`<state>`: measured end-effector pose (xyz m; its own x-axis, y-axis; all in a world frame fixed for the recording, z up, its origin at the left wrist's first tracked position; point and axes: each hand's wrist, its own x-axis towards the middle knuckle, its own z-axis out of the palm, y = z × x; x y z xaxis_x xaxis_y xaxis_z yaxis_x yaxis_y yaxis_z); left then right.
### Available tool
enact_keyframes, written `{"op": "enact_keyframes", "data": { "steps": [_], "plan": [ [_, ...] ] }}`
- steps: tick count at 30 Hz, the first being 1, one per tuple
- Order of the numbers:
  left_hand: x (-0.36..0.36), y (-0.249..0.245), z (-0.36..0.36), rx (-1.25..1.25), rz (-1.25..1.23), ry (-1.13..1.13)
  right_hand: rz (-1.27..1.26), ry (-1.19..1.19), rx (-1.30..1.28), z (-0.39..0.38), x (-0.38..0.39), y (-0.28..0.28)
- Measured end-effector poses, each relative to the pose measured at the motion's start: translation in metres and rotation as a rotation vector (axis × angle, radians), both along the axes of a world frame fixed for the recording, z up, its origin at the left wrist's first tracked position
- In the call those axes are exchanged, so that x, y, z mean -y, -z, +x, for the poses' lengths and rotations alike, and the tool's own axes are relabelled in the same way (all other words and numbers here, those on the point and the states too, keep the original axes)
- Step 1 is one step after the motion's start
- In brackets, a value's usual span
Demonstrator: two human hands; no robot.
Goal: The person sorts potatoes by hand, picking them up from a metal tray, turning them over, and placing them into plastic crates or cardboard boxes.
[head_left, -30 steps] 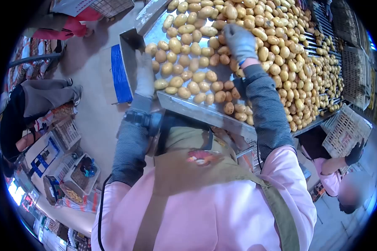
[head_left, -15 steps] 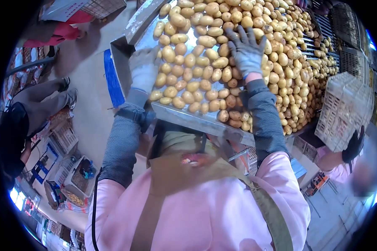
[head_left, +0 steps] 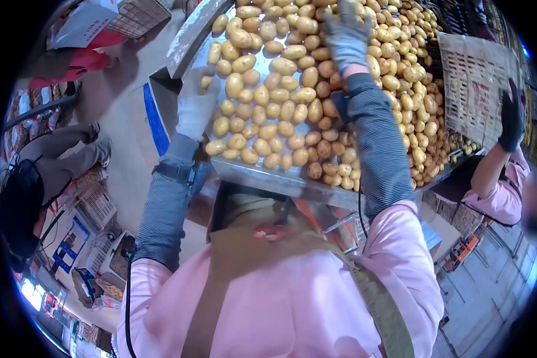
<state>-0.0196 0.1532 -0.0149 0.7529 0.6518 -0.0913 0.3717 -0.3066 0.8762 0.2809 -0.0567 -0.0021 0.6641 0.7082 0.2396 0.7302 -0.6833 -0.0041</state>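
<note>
Many yellow-brown potatoes (head_left: 270, 111) lie on a metal sorting table (head_left: 262, 173), loosely spread at the left and heaped at the right. Along the table's left edge is my left hand (head_left: 196, 107), in a pale grey glove, with its fingers curled around a single potato (head_left: 206, 82); motion blurs them somewhat. My right hand (head_left: 347, 45), also gloved, reaches over the far middle of the potatoes. Its fingers are apart and blurred, with no potato visible in their grip.
At the right, a co-worker's dark-gloved hand (head_left: 511, 116) is at a tilted plastic crate (head_left: 477, 86) beside the heap. Another person (head_left: 27, 191) is on the left. A blue strip (head_left: 155, 119) runs beside the table, and several crates (head_left: 98, 203) stand on the floor.
My right hand has moved farther away across the potatoes. A potato now shows in my left hand. The co-worker's crate has risen and tipped at the heap's edge. The view has shifted slightly.
</note>
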Motion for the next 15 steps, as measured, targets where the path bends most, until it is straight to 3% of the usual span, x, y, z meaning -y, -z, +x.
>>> {"op": "enact_keyframes", "data": {
  "steps": [1,2,3,5,7,8,9,11,13,15],
  "plan": [
    [0.004,-0.008,0.006,0.018,-0.035,0.06,-0.15,0.111,0.218,-0.003,0.016,-0.01],
    [0.007,-0.004,0.016,0.015,-0.023,0.131,0.064,0.08,0.086,0.01,0.036,0.002],
    [0.011,-0.009,0.031,-0.057,0.14,0.226,0.001,0.131,0.058,0.006,0.05,0.0],
    [0.02,-0.005,0.064,0.09,0.373,0.378,-0.023,0.198,0.143,-0.032,0.066,-0.005],
    [0.026,-0.006,0.097,-0.138,0.605,0.588,-0.028,0.128,-0.126,-0.089,0.063,-0.009],
    [0.028,0.018,0.11,-0.072,0.682,0.648,-0.063,0.046,-0.097,-0.124,0.068,-0.008],
    [0.033,0.012,0.116,-0.16,0.692,0.684,-0.098,-0.034,-0.069,-0.146,0.078,0.0],
    [0.044,-0.007,0.13,-0.346,0.711,0.75,-0.109,0.08,-0.021,-0.143,0.113,0.002],
    [0.041,0.006,0.133,-0.386,0.723,0.801,-0.194,0.228,-0.079,-0.141,0.132,-0.022],
    [0.035,0.029,0.132,-0.345,0.742,0.779,-0.145,0.238,0.025,-0.135,0.16,-0.019]
  ]
}}
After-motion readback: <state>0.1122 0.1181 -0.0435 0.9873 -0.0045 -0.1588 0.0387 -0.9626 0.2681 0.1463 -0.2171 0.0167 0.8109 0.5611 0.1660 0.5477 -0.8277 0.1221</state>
